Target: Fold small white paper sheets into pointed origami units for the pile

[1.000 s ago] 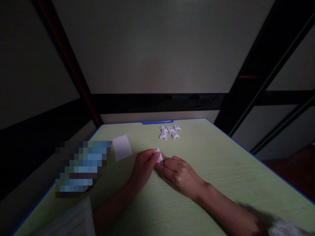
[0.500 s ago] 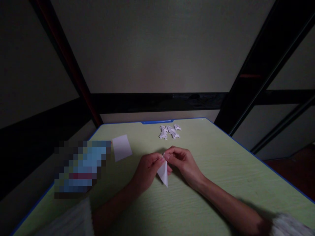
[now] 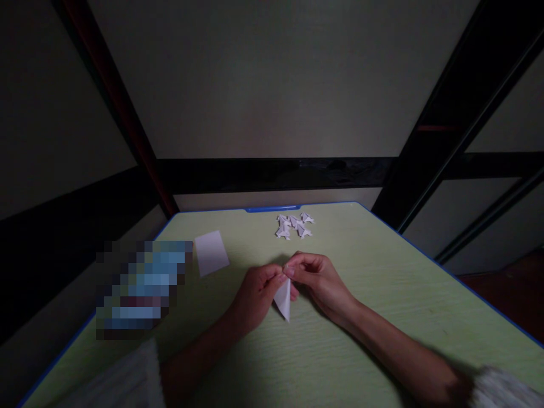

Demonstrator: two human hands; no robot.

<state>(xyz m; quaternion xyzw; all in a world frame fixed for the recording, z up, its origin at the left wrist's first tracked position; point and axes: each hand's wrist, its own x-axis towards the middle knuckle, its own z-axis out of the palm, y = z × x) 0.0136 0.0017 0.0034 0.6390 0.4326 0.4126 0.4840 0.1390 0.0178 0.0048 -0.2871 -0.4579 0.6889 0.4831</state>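
Between my two hands is a white piece of folded paper [image 3: 284, 300], its pointed end hanging down toward me. My left hand [image 3: 260, 292] pinches it from the left, thumb on top. From the other side my right hand [image 3: 315, 276] grips its upper end between thumb and forefinger. The fingertips of both hands nearly meet and hide the top of the fold. Beyond them lie several small folded paper figures [image 3: 294, 225], grouped close together on the table.
A flat white sheet of paper [image 3: 211, 253] lies left of my hands. Farther left is a blurred-out bluish object [image 3: 147, 289]. The pale green table [image 3: 382, 272] has a blue rim, with a dark-striped panel wall [image 3: 272, 85] behind it.
My fingertips have shifted slightly at the top of the folded paper, and its hanging part looks a little narrower. Both hands keep their grip. The view has moved very slightly.
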